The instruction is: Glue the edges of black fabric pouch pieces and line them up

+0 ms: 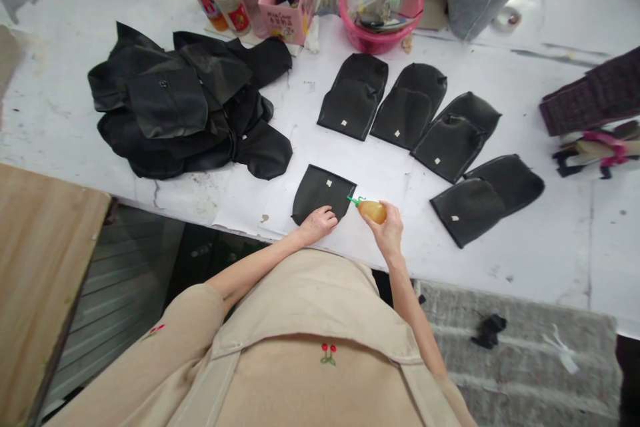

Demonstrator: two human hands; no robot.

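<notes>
A black leather-like piece [320, 190] with a small white square lies on the white tabletop in front of me. My left hand [319, 225] holds its lower edge down, fingers bent together over it. In my right hand [389, 230] is a squeeze bottle [375, 211] of amber liquid, the fingers wrapped round it. Its green nozzle [354, 201] points left, at the right edge of the black piece; whether the tip touches cannot be made out.
Several folded black pieces [453, 137] fan out on the right. A heap of black pieces [170, 103] lies left. Behind stand bottles [235, 3], a pink box [289, 17] and a pink basket [367, 40] of tools. Dark fabric [593, 93] sits far right.
</notes>
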